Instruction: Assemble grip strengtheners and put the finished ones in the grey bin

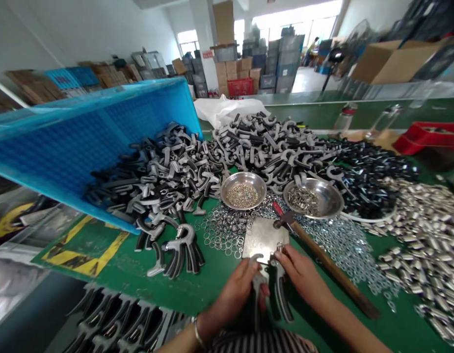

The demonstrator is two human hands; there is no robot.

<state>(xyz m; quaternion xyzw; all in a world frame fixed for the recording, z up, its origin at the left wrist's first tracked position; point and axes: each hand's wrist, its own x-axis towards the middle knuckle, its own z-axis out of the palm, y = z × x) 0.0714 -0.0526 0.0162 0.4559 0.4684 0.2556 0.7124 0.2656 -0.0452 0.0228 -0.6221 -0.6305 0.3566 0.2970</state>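
A blue crate (112,122) lay sideways. The left hand (234,289) was closed around 1 grey handle (259,281), nearer than the steel plate (265,233); beside it, 1 black-and-grey handle (280,289) was pinched in the right hand (304,275), left of a hammer (322,252).

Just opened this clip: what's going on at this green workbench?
A person is handling grey-and-black handle parts bare-handed. The left hand grips one handle part, and the right hand grips another handle part, the two side by side near a metal plate. A hammer lies just right of the plate. Beyond are two metal bowls of small parts, and more handles spill from a tipped blue crate.
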